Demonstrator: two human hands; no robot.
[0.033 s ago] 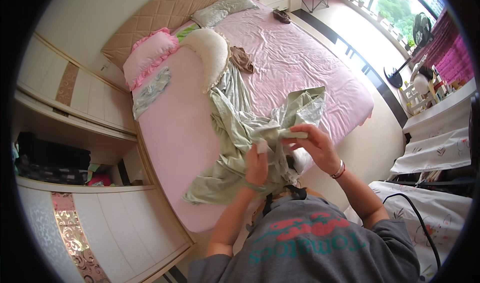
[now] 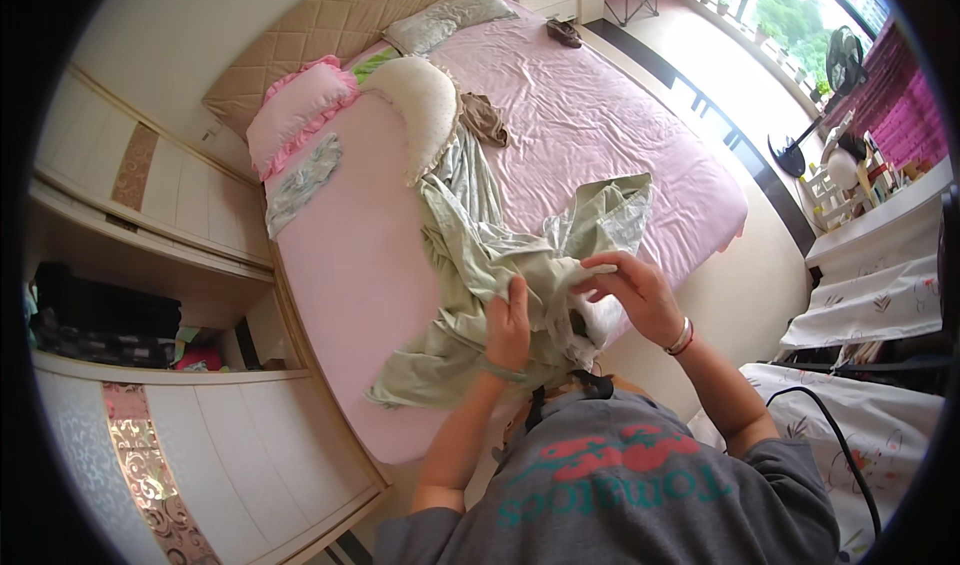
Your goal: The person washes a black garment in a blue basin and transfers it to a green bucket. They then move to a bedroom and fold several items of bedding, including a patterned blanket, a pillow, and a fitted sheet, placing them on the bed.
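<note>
A large light green bedding cloth (image 2: 455,315) lies bunched across the near part of the bed, with a paler patterned side showing at its right corner. At its near end, my left hand (image 2: 508,330) grips the cloth with the thumb upright; the other fingers are partly hidden. My right hand (image 2: 640,300) is closed on the cloth's edge between thumb and fingers, a short way to the right. Between both hands the cloth is raised and spread. Its far end runs up to a cream crescent-shaped pillow (image 2: 415,110) with a ruffled rim.
The pink-sheeted bed (image 2: 340,305) holds a pink frilled pillow (image 2: 300,115), a grey patterned pillow (image 2: 450,20), a crumpled pale cloth (image 2: 303,183) and a brown cloth (image 2: 484,120). Left stands a wardrobe (image 2: 220,445); right, a fan (image 2: 843,60) and a cloth-covered shelf (image 2: 870,305).
My left hand has shifted slightly down and left, and the bunched cloth between my hands has opened out flatter. My right hand has stayed almost in place.
</note>
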